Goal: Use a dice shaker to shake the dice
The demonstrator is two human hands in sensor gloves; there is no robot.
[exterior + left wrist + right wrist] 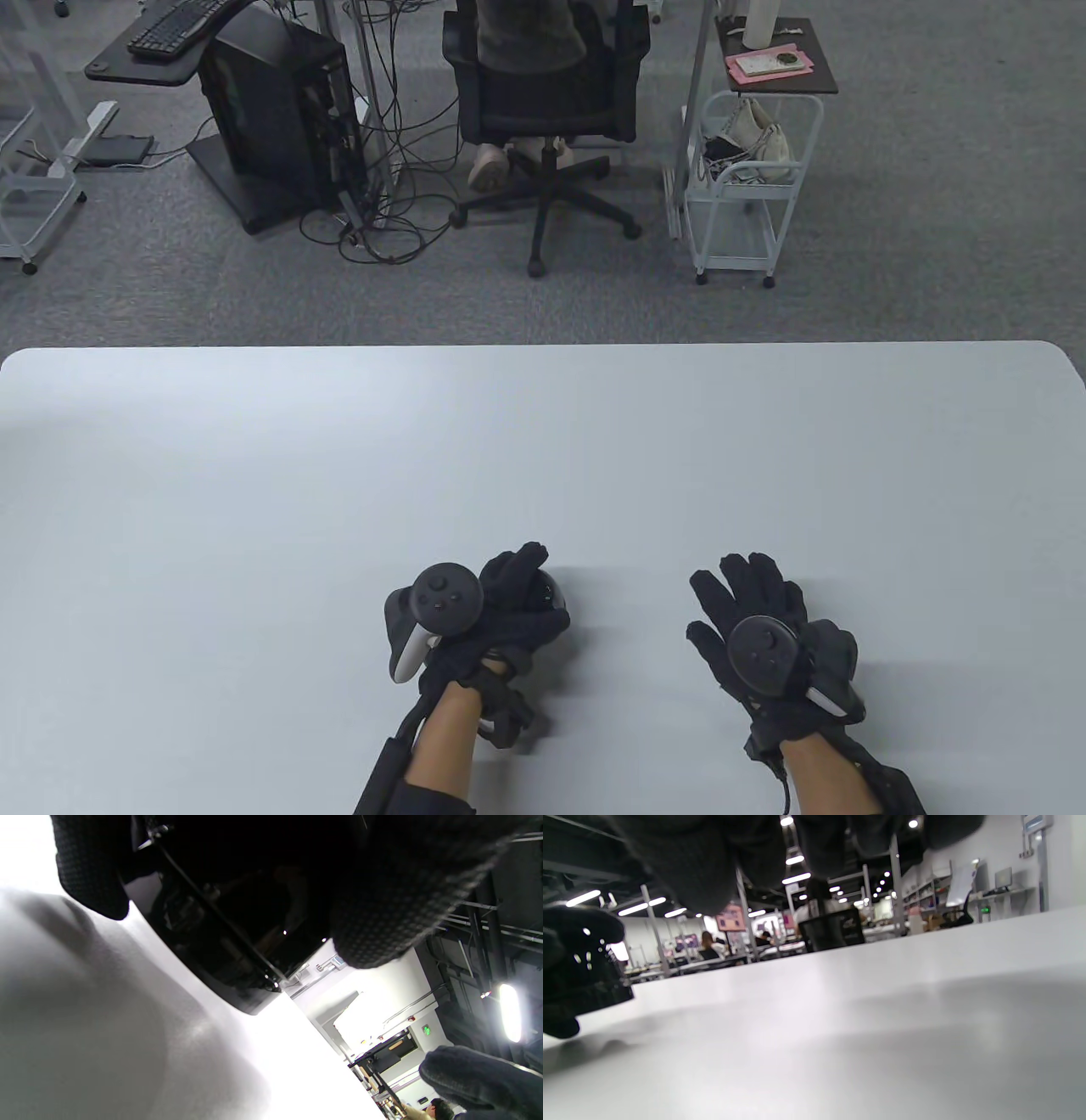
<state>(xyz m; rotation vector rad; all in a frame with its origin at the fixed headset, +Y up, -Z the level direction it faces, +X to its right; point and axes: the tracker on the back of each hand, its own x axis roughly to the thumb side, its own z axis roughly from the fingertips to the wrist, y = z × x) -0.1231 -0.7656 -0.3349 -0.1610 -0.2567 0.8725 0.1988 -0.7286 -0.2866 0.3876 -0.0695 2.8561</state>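
Grey carpet floor (pixel 933 255) beyond the white table (pixel 254 475); black office chair (pixel 543 93) far centre, white cart (pixel 747 187) right.

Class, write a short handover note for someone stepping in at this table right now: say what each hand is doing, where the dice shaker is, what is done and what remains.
Left hand: wrapped over the black dice shaker, fingers curled around it; its lower edge looks at or just above the table.
Right hand: flat and spread, holding nothing, to the right of the shaker.
Dice: not visible; I cannot confirm they are inside.
Done: the shaker is gripped.
Left: the shaking; one picture cannot show whether it has begun.
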